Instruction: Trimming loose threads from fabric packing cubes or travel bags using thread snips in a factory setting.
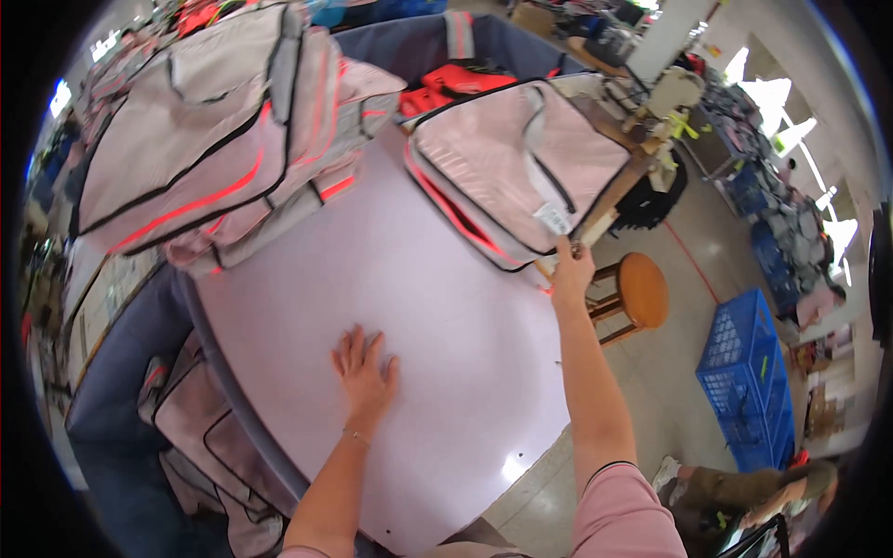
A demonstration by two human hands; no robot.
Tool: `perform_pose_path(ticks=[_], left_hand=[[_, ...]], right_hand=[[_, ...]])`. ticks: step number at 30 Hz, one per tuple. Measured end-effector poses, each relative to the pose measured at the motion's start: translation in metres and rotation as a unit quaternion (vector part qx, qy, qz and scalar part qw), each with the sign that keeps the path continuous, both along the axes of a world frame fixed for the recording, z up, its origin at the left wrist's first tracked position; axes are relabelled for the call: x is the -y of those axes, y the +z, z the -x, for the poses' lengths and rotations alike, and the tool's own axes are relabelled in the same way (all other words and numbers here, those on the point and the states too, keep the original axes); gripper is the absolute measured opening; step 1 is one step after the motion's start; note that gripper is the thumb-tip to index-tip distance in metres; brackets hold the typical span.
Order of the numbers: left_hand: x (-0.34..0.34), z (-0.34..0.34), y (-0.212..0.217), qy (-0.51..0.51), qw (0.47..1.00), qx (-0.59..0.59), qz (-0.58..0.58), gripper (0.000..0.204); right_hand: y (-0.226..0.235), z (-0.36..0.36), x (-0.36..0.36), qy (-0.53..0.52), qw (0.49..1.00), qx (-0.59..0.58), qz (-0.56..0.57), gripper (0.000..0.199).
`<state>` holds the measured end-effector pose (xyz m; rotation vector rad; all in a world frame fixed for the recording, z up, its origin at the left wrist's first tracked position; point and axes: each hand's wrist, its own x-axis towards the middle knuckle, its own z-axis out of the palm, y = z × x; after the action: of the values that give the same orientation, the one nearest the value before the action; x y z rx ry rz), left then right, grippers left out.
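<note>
A pale pink bag panel (521, 163) with black piping and a red-orange side stripe is seen lying flat at the far right part of the lilac tabletop (428, 307), its right edge hanging past the tabletop rim. The right hand (570, 270) is stretched out to the panel's near right corner, just under a small white label (555, 219); the fingertips are seen touching that corner, but whether it is pinched or only touched cannot be told, since the fingers are bunched and partly hidden. The left hand (364, 367) is laid flat and open on bare tabletop, fingers spread, palm down, nothing held. The panel is well apart from the left hand, up and to the right of it.

A stack of similar pink panels (214, 130) with red stripes is piled at the far left of the tabletop, well apart from both hands. More pink pieces (200, 432) are seen in a dark blue fabric bin (121, 409) left of the tabletop. A red item (456, 82) is seen behind the single panel. A round wooden stool (642, 290) stands on the floor just right of the right hand, and a blue plastic crate (749, 377) sits farther right. Another person (753, 488) is partly visible at lower right.
</note>
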<state>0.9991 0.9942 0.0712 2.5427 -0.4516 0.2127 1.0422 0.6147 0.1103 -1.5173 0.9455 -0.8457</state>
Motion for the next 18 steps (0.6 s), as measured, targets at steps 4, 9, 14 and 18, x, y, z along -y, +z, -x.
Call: perform_pose_path(ticks=[4, 9, 14, 18], left_hand=[[0.015, 0.000, 0.004, -0.002, 0.999, 0.015, 0.044, 0.042], [0.006, -0.001, 0.018, -0.021, 0.971, -0.075, 0.226, 0.028], [-0.082, 0.041, 0.045, 0.049, 0.848, -0.163, 0.502, 0.022], [-0.207, 0.104, 0.018, 0.153, 0.920, -0.006, 0.362, 0.020]], right_hand=[[-0.039, 0.030, 0.031, 0.049, 0.872, -0.225, 0.432, 0.020], [0.035, 0.062, -0.148, 0.066, 0.997, -0.026, -0.024, 0.029], [-0.032, 0.127, -0.264, 0.306, 0.931, -0.120, 0.161, 0.022], [-0.032, 0.151, -0.334, 0.298, 0.897, -0.205, 0.253, 0.037]])
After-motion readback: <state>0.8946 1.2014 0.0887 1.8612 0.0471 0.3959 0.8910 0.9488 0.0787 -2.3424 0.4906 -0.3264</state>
